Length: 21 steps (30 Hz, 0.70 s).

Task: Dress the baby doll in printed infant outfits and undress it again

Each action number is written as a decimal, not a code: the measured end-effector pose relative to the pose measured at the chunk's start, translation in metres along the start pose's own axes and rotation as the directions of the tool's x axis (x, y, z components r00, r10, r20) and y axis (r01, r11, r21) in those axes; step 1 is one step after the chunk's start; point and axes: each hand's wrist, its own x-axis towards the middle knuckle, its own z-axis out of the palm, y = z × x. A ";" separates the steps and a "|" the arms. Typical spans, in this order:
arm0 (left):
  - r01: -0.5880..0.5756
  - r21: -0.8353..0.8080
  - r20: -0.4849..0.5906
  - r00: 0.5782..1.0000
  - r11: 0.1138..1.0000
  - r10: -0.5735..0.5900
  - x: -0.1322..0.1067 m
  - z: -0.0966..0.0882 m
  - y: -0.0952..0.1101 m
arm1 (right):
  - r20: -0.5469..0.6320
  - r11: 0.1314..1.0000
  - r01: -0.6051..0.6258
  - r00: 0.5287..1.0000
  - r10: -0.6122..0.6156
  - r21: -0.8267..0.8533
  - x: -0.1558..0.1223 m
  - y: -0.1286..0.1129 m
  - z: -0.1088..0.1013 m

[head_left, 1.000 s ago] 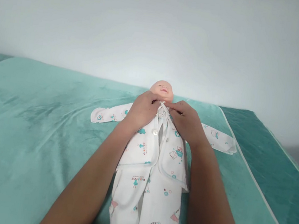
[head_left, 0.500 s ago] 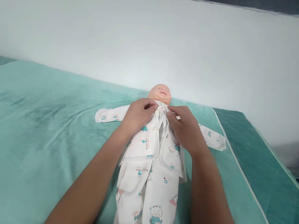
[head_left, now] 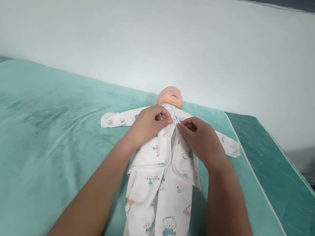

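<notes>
Pants (head_left: 175,199): white with a bear, closest to you.
Jacket (head_left: 148,158): on the doll, its front open below your hands, sleeves out to both sides.
Left hand (head_left: 151,125): your thumb and finger pinch one front edge.
Right hand (head_left: 200,138): you pinch the other edge, just beside.
Doll (head_left: 170,95): face up, head past your hands.
Blanket (head_left: 39,136): green, under the doll.
Wall (head_left: 169,37): white, behind everything.
</notes>
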 end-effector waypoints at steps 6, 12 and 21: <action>0.068 -0.101 -0.034 0.997 0.993 -0.071 0.002 0.002 0.002 | 0.070 0.961 -0.048 0.997 0.030 0.271 0.008 0.008 -0.004; 0.098 -0.270 -0.081 0.989 0.958 -0.125 0.003 0.003 0.003 | 0.067 0.882 -0.055 0.997 0.027 0.469 0.005 0.003 -0.002; 0.104 -0.222 -0.075 0.990 0.969 -0.124 -0.001 0.004 0.013 | 0.088 0.769 -0.074 0.996 0.023 0.635 0.003 0.002 0.001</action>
